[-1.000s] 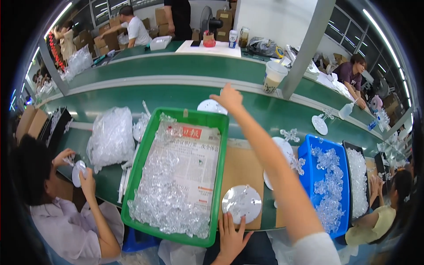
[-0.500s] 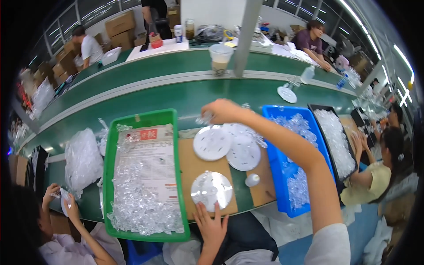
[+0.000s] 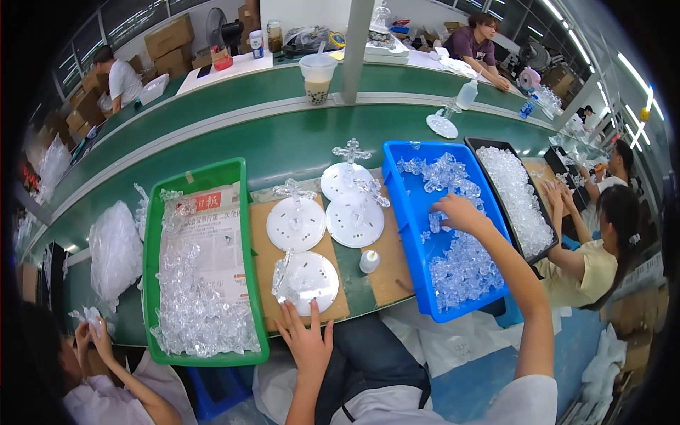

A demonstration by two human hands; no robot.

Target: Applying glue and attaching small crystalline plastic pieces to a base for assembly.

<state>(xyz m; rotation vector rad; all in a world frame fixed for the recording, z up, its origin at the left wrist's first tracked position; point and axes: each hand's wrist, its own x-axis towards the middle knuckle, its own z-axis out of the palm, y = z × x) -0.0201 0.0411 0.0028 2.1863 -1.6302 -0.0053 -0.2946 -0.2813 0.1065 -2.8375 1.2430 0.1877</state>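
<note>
My left hand lies with fingers spread, its fingertips at the near edge of a round white disc. A clear plastic ornament stands on that disc, tilted to the left. My right hand reaches into the blue tray, its fingers bent and pinched on a clear plastic piece. Behind the near disc are more discs: a left one, a right one and a far one. Clear, cross-like ornaments rise from them.
Left of the discs, a green tray holds newspaper and clear pieces. A small white bottle stands beside the cardboard. Right of the blue tray is a black tray of clear pieces. Co-workers sit on both sides. A drink cup stands beyond.
My right hand has moved from above the far discs, right and nearer, into the blue tray. My left hand stays at the near disc. The whole view has shifted.
</note>
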